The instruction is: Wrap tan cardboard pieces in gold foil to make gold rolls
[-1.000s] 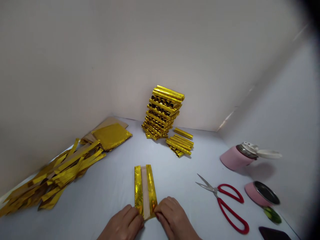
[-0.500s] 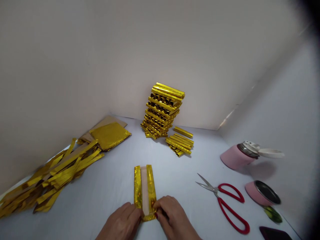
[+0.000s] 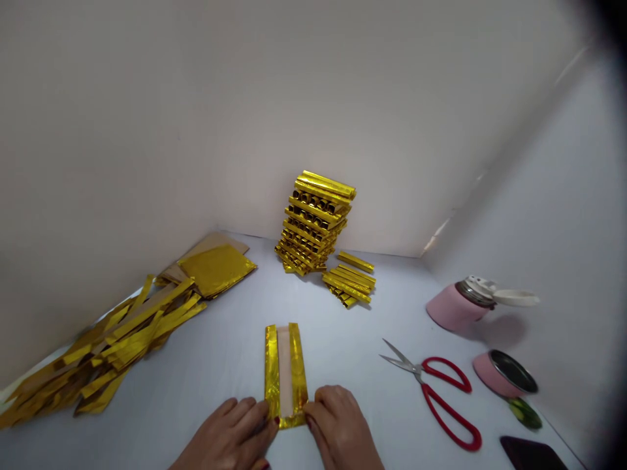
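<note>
A strip of gold foil paper (image 3: pixel 273 372) lies on the table in front of me, its two long sides folded inward so that a pale band of its back shows down the middle. The near end is folded up as well. At the near left corner, my left hand (image 3: pixel 230 432) pinches the paper with closed fingers. My right hand (image 3: pixel 341 424) is closed on the near right corner, thumb and fingers at the fold. Red nail polish shows on the left hand.
A stack of gold paper tubes (image 3: pixel 313 225) stands at the back, a smaller pile (image 3: pixel 349 284) beside it. Gold sheets (image 3: pixel 218 267) and cut strips (image 3: pixel 127 339) lie left. Rightward are red-handled scissors (image 3: pixel 416 370), an open pink flask (image 3: pixel 453 307), its pink cup (image 3: pixel 494 373) and a dark object (image 3: pixel 531 452).
Both hands stay at the near end of the paper, where the fold looks flatter. My left hand has shifted slightly left and its fingers have changed position. The view has tilted a little.
</note>
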`<state>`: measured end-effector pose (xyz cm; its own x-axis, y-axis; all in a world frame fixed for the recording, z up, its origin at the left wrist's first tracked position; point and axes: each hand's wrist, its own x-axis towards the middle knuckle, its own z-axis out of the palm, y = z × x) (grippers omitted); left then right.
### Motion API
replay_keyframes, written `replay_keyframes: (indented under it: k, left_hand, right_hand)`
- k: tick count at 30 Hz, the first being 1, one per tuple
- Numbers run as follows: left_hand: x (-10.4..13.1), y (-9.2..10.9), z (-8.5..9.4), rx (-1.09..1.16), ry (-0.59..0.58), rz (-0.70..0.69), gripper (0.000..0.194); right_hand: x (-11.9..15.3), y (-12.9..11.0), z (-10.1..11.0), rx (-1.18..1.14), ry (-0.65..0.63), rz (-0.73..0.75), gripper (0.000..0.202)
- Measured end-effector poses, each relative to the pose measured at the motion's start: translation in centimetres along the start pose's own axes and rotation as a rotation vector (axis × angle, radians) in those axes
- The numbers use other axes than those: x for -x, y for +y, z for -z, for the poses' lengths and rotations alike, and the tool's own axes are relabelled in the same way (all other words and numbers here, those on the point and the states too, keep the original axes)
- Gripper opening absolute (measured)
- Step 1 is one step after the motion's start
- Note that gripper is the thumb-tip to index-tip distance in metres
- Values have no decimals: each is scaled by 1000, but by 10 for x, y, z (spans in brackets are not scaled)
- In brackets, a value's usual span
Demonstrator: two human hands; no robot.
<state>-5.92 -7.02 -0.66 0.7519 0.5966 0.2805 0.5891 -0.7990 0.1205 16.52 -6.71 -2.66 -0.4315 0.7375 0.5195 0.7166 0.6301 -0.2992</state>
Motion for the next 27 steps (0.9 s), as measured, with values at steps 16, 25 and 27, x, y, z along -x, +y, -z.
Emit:
replay_keyframes:
  k: [16,25,27]
  left_hand:
    - [11,-8,17,-162,10,-86,20]
    - [-16,15,-25,-88,197,-87,37]
    - [-25,23,-39,-52,186,16,46]
  right_hand:
    - [43,14,-17,160,216,217,20]
    - [-17,10,14,63,-320,-21,34]
    - [-31,9,16,9,-428,-123,38]
